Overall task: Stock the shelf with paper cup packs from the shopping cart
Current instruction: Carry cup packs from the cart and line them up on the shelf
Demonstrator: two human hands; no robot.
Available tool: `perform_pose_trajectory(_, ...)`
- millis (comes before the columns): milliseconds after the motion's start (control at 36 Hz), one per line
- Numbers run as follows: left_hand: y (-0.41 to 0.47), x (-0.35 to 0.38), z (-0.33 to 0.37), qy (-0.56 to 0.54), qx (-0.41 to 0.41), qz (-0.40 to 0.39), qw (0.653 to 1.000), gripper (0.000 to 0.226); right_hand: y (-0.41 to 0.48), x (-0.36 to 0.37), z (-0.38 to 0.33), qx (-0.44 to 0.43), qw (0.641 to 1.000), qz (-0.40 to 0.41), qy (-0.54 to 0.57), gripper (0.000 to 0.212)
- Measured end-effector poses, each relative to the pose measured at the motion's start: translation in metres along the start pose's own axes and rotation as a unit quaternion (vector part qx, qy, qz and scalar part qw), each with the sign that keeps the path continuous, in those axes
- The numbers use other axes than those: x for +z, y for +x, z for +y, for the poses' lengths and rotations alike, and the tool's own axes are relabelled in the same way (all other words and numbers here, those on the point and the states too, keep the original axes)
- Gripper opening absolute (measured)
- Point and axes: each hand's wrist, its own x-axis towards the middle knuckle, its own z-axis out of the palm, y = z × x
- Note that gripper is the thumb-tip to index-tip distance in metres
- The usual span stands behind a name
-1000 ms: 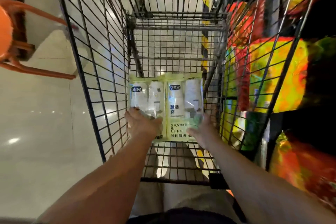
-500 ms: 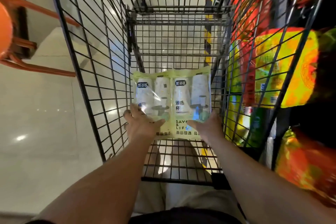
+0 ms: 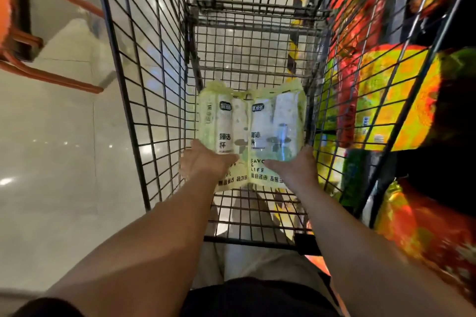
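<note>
Packs (image 3: 253, 121) in left hand (image 3: 204, 162), right hand (image 3: 296, 168)

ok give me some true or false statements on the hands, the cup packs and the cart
1. The left hand and the right hand both grip the paper cup packs. True.
2. The packs lie on a shelf. False: they are inside the shopping cart.
3. The packs are red. False: they are pale green, with white cups showing.
4. Colourful bags show through the cart's right wall. True.
</note>
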Motion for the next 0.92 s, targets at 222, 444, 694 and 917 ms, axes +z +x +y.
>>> perform_pose_trajectory(222, -0.024, -0.037, 0.011, -0.068, 0.058, -0.018, 0.996, 0.082, -0.036, -0.027, -0.021, -0.019, 0.999, -0.032, 0.002, 0.091)
perform_pose_trajectory(444, -0.07, -0.12, 0.014, -0.12, 0.142, -0.017, 0.982, 0.067, -0.106, -0.084, -0.069, -0.103, 0.993, -0.026, 0.04, 0.068)
perform_pose_trajectory(694, -0.127, -0.205, -0.003, -0.188, 0.238, -0.037, 0.952, 0.065, -0.182, -0.131, -0.1, -0.182, 0.979, 0.041, 0.078, 0.079)
perform_pose_trajectory(917, -0.126, -0.297, -0.017, -0.195, 0.344, -0.087, 0.914, 0.075, -0.266, -0.127, -0.131, -0.201, 0.96, 0.13, 0.148, 0.076)
